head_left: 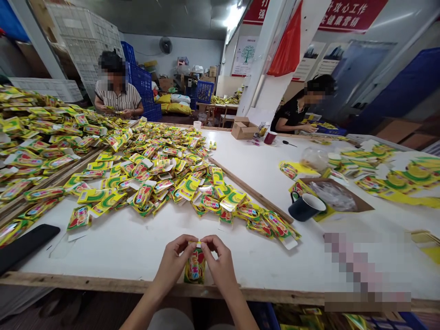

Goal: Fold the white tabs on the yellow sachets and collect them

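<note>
Looks like glossy card on the held packet (pixel 195 269), smooth on the tabletop (pixel 127 243), rough wood along the front edge (pixel 85 281).

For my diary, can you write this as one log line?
left hand: pinching box top | right hand: pinching box top | box pile: ahead | mug: right

Room L/R of held packet (pixel 195 268)
Tabletop (pixel 130 243) free there; pile (pixel 147 178) blocks way beyond it, wood strip (pixel 259 195) beyond & R

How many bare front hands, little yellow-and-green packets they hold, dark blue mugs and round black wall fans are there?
Bare left hand and bare right hand: 2
Little yellow-and-green printed packet held: 1
Dark blue mug: 1
Round black wall fan: 1
Total: 5
</note>
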`<state>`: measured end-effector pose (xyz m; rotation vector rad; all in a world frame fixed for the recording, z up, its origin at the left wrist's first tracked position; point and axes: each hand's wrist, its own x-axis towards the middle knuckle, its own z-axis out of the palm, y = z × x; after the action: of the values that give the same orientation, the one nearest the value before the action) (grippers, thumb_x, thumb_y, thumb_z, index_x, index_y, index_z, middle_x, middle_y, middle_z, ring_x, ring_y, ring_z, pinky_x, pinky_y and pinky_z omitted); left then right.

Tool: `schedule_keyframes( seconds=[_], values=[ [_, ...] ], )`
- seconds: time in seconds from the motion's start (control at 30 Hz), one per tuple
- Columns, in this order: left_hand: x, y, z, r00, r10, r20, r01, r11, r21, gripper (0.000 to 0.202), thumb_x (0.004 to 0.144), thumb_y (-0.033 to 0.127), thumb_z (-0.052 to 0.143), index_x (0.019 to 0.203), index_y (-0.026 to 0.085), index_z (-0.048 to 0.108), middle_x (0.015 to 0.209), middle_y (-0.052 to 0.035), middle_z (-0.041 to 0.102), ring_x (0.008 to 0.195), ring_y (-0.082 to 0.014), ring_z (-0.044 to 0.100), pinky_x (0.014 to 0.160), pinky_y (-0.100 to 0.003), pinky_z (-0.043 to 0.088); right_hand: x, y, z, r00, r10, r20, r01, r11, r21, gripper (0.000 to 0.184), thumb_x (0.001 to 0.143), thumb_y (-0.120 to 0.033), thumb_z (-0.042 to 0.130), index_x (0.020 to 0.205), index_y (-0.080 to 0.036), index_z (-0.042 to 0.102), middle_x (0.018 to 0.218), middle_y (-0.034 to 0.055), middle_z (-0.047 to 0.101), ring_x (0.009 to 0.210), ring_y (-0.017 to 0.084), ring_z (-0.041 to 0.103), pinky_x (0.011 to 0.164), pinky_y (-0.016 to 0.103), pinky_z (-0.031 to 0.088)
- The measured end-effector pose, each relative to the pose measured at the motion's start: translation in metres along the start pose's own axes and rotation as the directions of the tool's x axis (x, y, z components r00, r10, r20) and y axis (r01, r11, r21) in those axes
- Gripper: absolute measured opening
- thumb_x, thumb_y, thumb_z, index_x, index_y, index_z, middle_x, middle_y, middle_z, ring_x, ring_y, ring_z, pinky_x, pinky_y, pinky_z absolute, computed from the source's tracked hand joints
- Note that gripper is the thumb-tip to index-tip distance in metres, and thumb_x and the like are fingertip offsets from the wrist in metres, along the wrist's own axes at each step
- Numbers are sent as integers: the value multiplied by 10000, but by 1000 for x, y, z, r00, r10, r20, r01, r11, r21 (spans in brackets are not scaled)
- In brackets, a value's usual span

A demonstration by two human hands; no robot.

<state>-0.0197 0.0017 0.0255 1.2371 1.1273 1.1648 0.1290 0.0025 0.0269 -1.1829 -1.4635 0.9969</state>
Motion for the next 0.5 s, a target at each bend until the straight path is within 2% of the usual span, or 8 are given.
schedule_keyframes(
  seconds=[0.2,0.4,0.5],
  values=[
    [-2,-4,-3,1000,-20,-5,20,997,-70,211,821,355,639,840,159,715,788,-49,727,765,-191,650,717,-264,506,-8,5,-1,1000,10,-7,-9,999,30,170,903,-319,539,848,-180,618,768,22,631,719,164,578,662,242,461],
    [-12,-6,-7,998,43,54,-47,996,70,213,810,338,656,928,185,743,919,-76,730,887,-233,657,797,-314,517,-12,10,4,996,-79,35,76,994,74,134,887,-292,578,913,-191,663,878,49,674,820,185,632,724,262,516],
    [-16,-4,-4,992,85,91,-97,986,133,224,865,335,581,960,193,727,931,-82,722,899,-229,656,808,-324,520,-15,7,0,994,-107,5,107,994,40,128,891,-290,578,874,-208,675,856,47,677,814,194,644,719,271,529]
  ],
)
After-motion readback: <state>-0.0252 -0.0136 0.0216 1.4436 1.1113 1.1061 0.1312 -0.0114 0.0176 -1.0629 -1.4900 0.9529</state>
